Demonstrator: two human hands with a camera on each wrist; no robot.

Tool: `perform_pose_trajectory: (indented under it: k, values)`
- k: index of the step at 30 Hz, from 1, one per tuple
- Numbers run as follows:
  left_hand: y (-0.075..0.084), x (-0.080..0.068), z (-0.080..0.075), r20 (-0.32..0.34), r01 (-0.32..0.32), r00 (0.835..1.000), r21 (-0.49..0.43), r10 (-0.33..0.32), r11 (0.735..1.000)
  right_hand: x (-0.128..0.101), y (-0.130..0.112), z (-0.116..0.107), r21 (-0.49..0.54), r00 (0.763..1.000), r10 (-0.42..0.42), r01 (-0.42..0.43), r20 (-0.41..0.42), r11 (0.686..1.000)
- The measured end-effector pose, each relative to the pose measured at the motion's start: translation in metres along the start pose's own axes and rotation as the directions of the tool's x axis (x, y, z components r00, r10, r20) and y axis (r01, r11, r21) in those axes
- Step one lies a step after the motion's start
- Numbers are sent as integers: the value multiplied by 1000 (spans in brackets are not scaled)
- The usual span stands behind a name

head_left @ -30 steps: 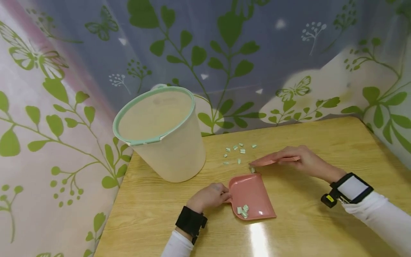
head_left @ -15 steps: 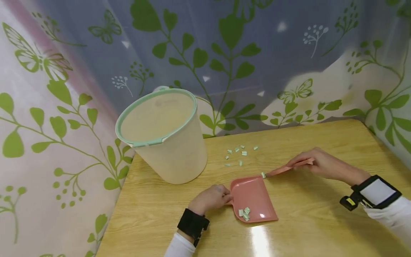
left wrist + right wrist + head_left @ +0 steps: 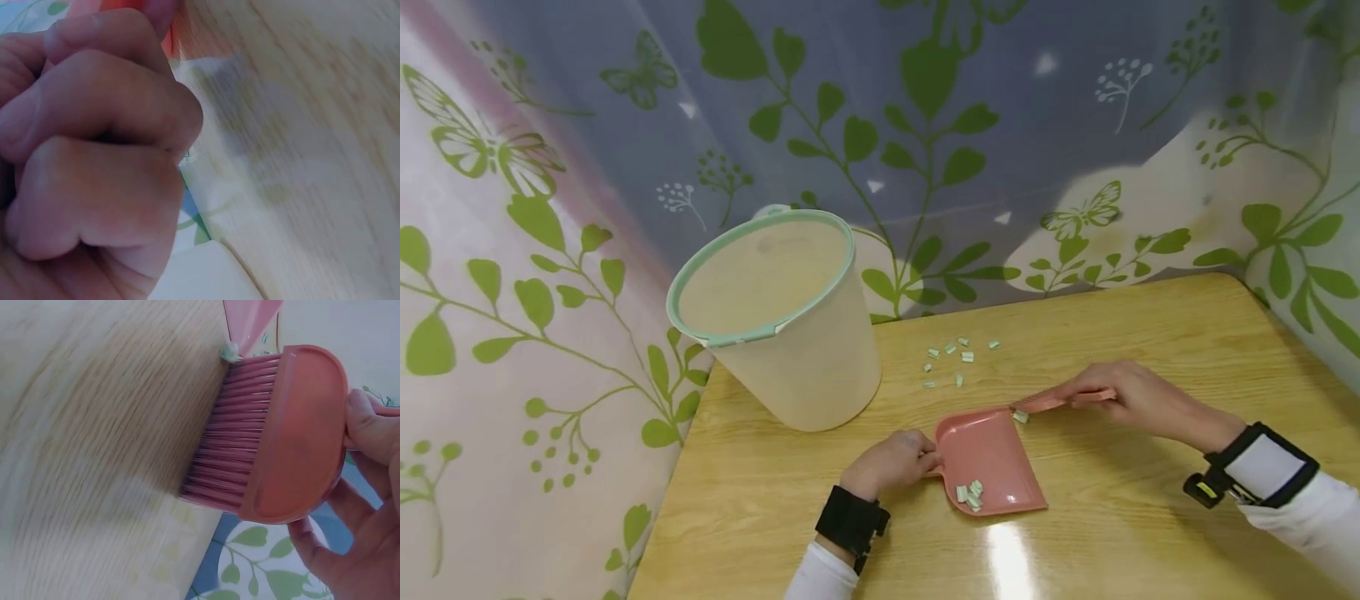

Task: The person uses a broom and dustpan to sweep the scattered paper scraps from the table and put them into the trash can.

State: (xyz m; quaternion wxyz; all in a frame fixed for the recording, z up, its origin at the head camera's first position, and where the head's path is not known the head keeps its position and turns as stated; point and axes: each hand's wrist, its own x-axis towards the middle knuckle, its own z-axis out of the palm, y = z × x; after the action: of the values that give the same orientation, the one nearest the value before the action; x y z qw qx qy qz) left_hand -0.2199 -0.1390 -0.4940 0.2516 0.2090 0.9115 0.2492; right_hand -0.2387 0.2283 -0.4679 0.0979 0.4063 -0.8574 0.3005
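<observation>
A pink dustpan (image 3: 988, 461) lies flat on the wooden table (image 3: 1112, 533) with several pale green scraps (image 3: 970, 493) inside. My left hand (image 3: 891, 461) grips its handle at the left edge; the left wrist view shows only curled fingers (image 3: 94, 156). My right hand (image 3: 1138, 396) holds a pink hand brush (image 3: 1052, 402) (image 3: 275, 434), bristles (image 3: 222, 437) down on the table. One green scrap (image 3: 1020, 417) (image 3: 229, 351) lies at the brush tip, beside the dustpan's front corner. More green scraps (image 3: 957, 360) are scattered farther back.
A cream bucket (image 3: 782, 321) with a mint-green rim stands at the table's back left corner. A leaf-printed curtain (image 3: 970, 142) surrounds the table on the left, back and right. A bright glare spot (image 3: 1007, 558) lies near the front edge.
My right hand has dragged the brush and one green scrap from the scattered pile toward the dustpan's front right corner. The left hand and dustpan have stayed put.
</observation>
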Motion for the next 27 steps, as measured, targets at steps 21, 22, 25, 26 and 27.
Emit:
perform_pose_trajectory:
  k: [21, 22, 25, 26, 27]
  values:
    - [1, 2, -2, -41, 28, 999, 17, -28, 999, 15, -53, 28, -158, 974, 114, -147, -198, 976]
    - [1, 3, -2, -49, 29, 998, 15, -28, 999, 17, -52, 28, -184, 972, 104, -144, -210, 972]
    - [0, 4, -2, -63, 25, 998, 17, -24, 1000, 20, -51, 35, -187, 969, 121, -163, -214, 969]
    - [0, 5, -3, -63, 20, 998, 20, -19, 1000, 21, -53, 39, -159, 968, 138, -173, -208, 972]
    - [1, 6, -3, -64, 16, 998, 23, -15, 1000, 23, -56, 42, -128, 966, 158, -186, -204, 974]
